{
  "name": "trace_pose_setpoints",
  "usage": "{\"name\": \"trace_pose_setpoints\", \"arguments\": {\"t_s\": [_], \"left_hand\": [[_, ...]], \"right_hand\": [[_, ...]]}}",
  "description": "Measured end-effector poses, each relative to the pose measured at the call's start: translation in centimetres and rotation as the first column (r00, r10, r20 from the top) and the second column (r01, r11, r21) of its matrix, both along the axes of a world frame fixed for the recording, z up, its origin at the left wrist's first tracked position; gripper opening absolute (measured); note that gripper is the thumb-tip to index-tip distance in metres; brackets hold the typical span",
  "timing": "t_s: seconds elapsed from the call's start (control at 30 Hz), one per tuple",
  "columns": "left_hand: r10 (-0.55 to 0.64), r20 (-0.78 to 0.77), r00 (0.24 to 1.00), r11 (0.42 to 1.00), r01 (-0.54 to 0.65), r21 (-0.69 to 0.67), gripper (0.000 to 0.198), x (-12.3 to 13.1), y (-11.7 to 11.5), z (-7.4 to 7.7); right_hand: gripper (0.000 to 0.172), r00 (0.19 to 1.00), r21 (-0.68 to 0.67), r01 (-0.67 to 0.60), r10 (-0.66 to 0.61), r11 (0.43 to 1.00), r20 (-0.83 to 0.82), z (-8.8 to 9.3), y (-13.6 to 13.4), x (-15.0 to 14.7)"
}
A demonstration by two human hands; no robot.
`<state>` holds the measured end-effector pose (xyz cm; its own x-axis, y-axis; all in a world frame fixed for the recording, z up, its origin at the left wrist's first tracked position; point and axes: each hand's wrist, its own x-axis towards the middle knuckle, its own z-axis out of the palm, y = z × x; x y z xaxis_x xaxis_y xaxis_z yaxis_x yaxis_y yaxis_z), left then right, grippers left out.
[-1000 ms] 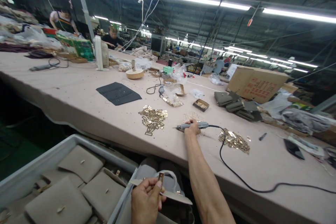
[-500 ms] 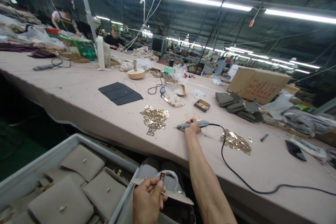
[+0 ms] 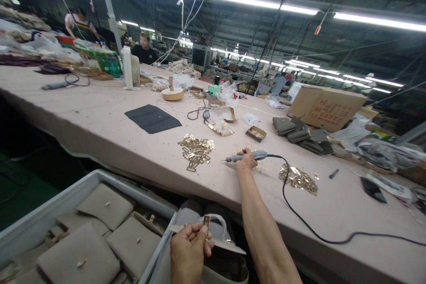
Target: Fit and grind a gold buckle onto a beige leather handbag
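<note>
My right hand (image 3: 246, 161) is closed around a grey electric screwdriver (image 3: 260, 155) over the table, its tip pointing left and a black cord trailing from its back end. Down at the table's front edge, my left hand (image 3: 187, 250) pinches a small gold metal plate (image 3: 207, 220) between thumb and fingers. Beneath that hand is a grey-beige handbag (image 3: 229, 247) with its flap raised and a pale loop handle. Gold rectangular frames (image 3: 196, 151) lie heaped left of the screwdriver. A second pile of gold plates (image 3: 297, 179) is to its right.
A grey crate (image 3: 133, 186) with several beige bags stands at lower left. On the table (image 3: 159, 159) are a dark sheet (image 3: 153, 118), a small box of parts (image 3: 256, 133), folded dark grey pieces (image 3: 293, 129), a phone (image 3: 373, 189) and a cardboard box (image 3: 326, 106). People work farther back.
My right hand and the screwdriver have shifted very slightly right. My left hand and the gold plate have barely moved. A person in black at the back sits more upright.
</note>
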<state>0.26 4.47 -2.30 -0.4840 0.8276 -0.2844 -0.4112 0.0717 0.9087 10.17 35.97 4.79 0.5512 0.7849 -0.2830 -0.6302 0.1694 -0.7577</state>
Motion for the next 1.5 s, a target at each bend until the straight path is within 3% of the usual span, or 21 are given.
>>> {"name": "trace_pose_setpoints", "arguments": {"t_s": [0.13,0.27,0.4,0.53,0.77,1.1,1.5], "left_hand": [[-0.035,-0.008,0.999,0.999,0.034,-0.022,0.036,-0.3,0.5,0.0],[-0.049,0.042,0.998,0.997,0.052,-0.055,0.029,-0.3,0.9,0.6],[-0.075,0.083,0.994,0.994,0.081,-0.073,0.023,-0.2,1.0,0.8],[-0.114,0.066,0.991,0.990,0.119,-0.075,0.022,-0.1,0.7,0.9],[-0.127,0.022,0.992,0.991,0.128,-0.046,0.018,0.1,0.1,1.5],[-0.152,0.018,0.988,0.988,0.152,-0.020,0.017,0.1,-0.2,1.3],[-0.156,0.040,0.987,0.988,0.156,0.002,0.020,0.2,-0.4,2.2]], "right_hand": [[0.020,0.997,0.048,-0.070,0.071,0.996,-0.018,2.4,-4.0,1.4],[0.019,0.964,0.134,-0.266,0.266,0.955,0.019,3.5,-10.6,3.1],[0.029,0.922,0.111,-0.388,0.386,0.915,0.033,3.4,-17.7,3.3],[0.036,0.928,0.029,-0.371,0.370,0.928,0.038,2.1,-21.4,2.1],[0.040,0.948,0.005,-0.303,0.301,0.953,0.098,0.6,-22.2,0.8],[0.042,0.954,0.048,-0.259,0.248,0.965,0.167,1.3,-22.7,0.4],[0.040,0.951,0.037,-0.251,0.239,0.967,0.198,1.9,-22.9,-0.1]]}}
